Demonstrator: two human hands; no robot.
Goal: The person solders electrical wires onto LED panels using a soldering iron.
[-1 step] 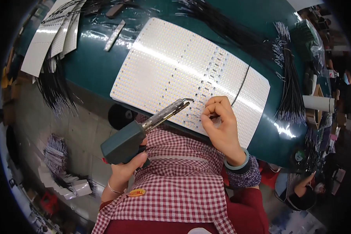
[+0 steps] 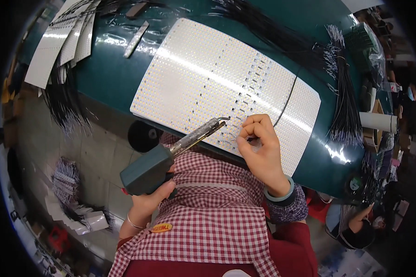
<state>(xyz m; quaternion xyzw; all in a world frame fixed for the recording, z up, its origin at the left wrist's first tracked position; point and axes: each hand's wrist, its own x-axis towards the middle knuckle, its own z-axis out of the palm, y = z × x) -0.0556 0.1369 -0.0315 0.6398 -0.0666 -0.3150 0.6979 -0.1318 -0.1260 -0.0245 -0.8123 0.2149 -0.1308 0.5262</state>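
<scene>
My left hand [image 2: 153,196] is wrapped round the grip of a dark green soldering gun [image 2: 145,171]. Its metal barrel reaches up and right, and the bent tip [image 2: 223,118] hovers at or just above a white LED circuit board [image 2: 175,78]; whether they touch I cannot tell. The board lies tilted on the table, covered in small yellowish LEDs with a band of dark components. Over the board's near right part, my right hand [image 2: 266,154] pinches a thin black wire [image 2: 287,101], which trails away behind the fingers across the board. The wire's pinched end is mostly hidden.
The green table [image 2: 108,85] carries black wire bundles [image 2: 344,99] at the right and more black wires [image 2: 272,30] along the back. White panels [image 2: 44,64] overlap at the far left, beside a narrow strip [image 2: 136,39]. Another person [image 2: 358,228] sits at the lower right.
Almost nothing differs. The board and my right hand have shifted very slightly; both hands keep their grip.
</scene>
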